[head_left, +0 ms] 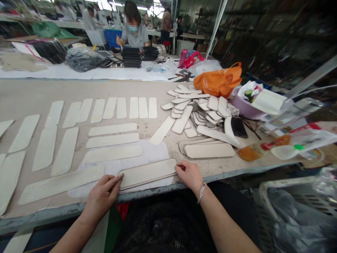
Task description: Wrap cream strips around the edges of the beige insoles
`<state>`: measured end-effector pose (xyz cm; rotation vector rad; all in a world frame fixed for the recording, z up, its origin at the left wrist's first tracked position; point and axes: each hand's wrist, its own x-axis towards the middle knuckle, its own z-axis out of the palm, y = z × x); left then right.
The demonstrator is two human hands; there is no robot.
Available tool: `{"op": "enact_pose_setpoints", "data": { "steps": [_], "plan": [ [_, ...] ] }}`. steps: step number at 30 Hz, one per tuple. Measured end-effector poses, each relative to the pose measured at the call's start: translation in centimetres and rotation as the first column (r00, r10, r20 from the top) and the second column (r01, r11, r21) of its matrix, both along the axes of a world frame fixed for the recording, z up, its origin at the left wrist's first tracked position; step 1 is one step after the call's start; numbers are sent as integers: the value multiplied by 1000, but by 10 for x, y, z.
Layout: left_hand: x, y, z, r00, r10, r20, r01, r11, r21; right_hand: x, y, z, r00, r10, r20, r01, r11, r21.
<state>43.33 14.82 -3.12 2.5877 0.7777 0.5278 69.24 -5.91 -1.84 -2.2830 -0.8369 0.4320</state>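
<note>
Near the table's front edge lies a long pale strip [149, 174] with rounded corners and a dark edge, on top of at least one similar strip. My left hand [105, 191] pinches its left end between thumb and fingers. At the other end, my right hand [189, 174] grips the corner with closed fingertips. White paper [158, 149] lies under the strips. Left of my left hand is a flat cream strip [63, 184]. Beyond it, another cream strip [113, 154] lies crosswise. A stack of dark-edged strips [210, 150] sits to the right.
Loose strips form a heap [195, 112] at the right, beside an orange bag [218, 81], purple basin [246, 105] and black phone [239, 127]. More cream pieces [121, 108] lie in rows. A co-worker [134, 31] sits across the table. A plastic crate [265, 203] stands at the lower right.
</note>
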Motion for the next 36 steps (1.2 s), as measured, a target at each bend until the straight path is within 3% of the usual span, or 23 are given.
{"op": "enact_pose_setpoints", "data": {
  "steps": [11,16,21,24,26,28,31,36],
  "plan": [
    [2,-1,-2,999,-36,35,35,999,27,6,2,5,986,21,163,13,979,-202],
    [2,-2,-2,999,-18,29,17,999,39,6,5,4,984,73,161,-68,997,-39],
    [1,-4,-3,1000,-5,20,4,999,41,7,10,0,992,30,119,-28,999,-19],
    [1,-4,-3,998,68,5,-68,997,42,5,12,-1,996,1,93,-5,999,38],
    [1,-4,-2,990,141,-4,-141,990,18,2,14,-1,1000,-1,32,-4,989,146],
    [1,-2,0,984,178,-11,-179,983,-34,0,16,0,998,-3,-64,21,957,291],
    [4,0,7,985,171,-28,-173,967,-189,0,18,4,969,0,-245,124,863,489],
    [17,2,25,970,231,-71,-236,837,-493,7,16,21,867,108,-487,284,696,660]
  ]
}}
